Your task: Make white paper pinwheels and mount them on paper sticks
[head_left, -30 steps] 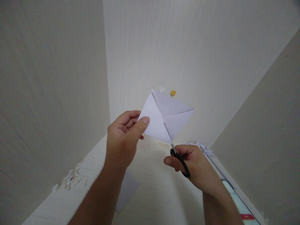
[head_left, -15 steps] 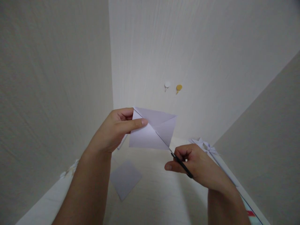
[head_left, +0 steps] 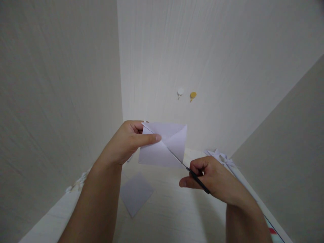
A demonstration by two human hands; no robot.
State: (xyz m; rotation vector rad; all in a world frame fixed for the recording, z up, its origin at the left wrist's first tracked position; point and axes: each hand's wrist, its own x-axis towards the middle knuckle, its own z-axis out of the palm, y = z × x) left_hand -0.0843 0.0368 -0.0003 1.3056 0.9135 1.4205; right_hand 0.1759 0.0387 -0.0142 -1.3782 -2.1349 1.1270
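Pale wood-grain desk [head_left: 174, 216] boxed in by cream walls. Left hand [head_left: 126, 141] pinches folded white paper square [head_left: 163, 145] mid-air above desk's far edge. Right hand [head_left: 210, 180] closed around black-handled scissors [head_left: 194, 177], blades slicing along paper's diagonal crease. Flat grey-white paper sheet [head_left: 135, 193] near desk's left edge. No readable writing.

Hands [head_left: 128, 143] hold folded paper [head_left: 163, 145] and scissors [head_left: 194, 177].

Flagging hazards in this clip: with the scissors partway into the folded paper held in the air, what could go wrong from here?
The left hand pinches the folded paper right beside the line that the scissors follow, so the thumb could be nicked. The paper hangs unsupported off the desk; it may flex, letting the right hand steer the cut off the crease.
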